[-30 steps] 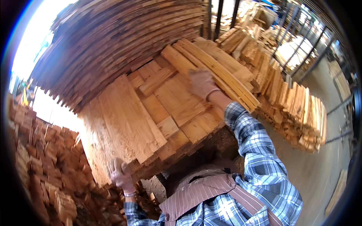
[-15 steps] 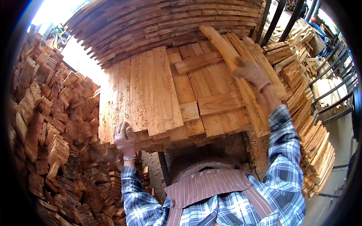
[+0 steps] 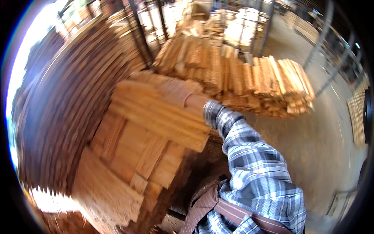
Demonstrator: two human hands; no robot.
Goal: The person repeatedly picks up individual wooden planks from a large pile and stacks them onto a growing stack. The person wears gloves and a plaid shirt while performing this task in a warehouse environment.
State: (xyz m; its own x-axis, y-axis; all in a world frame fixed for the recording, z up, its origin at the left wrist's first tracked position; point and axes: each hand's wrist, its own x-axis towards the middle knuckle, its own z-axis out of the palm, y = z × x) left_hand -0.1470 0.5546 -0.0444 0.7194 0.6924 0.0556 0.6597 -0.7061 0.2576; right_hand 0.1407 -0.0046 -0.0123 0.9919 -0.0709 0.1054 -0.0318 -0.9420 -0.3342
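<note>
My right hand (image 3: 174, 92), in a pale glove and blurred by motion, reaches over the boards along the right edge of the plank stack. Its fingers are too smeared to show whether they grip anything. Beneath and beside it lie long yellowish boards (image 3: 163, 117), side by side. Rough-edged wood (image 3: 142, 77) shows just beyond the hand. Shorter planks (image 3: 134, 130) cover the middle of the stack top, with one small block (image 3: 138, 182) near its front edge. Wide boards (image 3: 105, 191) dusted with shavings lie on the left part. My left hand is out of view.
A tall layered stack of boards (image 3: 74, 101) rises on the far left side. Piled rough slats (image 3: 241, 78) stand to the right, beside dark metal posts (image 3: 140, 31). Concrete floor (image 3: 311, 156) extends at the right, with more stacked timber (image 3: 356, 117) at the rim.
The view has swung to the right. My left hand has left the picture. My right hand, earlier on a raised curved board, now reaches low across the boards at the stack's right edge.
</note>
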